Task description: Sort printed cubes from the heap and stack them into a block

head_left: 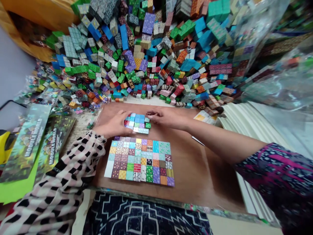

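Note:
A small group of coloured cube blocks (pixel 139 119), blue, white, green and purple, sits together on a brown board. My left hand (pixel 113 124) curves round its left side, thumb at the near edge and fingers at the far edge. At the group's right end, my right hand (pixel 166 118) pinches what looks like a small dark red block (pixel 147 115); its fingertips partly hide it. Just in front of both hands lies a flat rectangular layout of patterned squares (pixel 140 161), many-coloured, with a blank white patch at its lower left.
A large heap of patterned blocks (pixel 137 62) fills the far side behind the brown board (pixel 193 169). Printed "Module World" cards (pixel 26 140) lie at left. White stacked sheets (pixel 234 120) and clear plastic bags (pixel 276 75) are at right.

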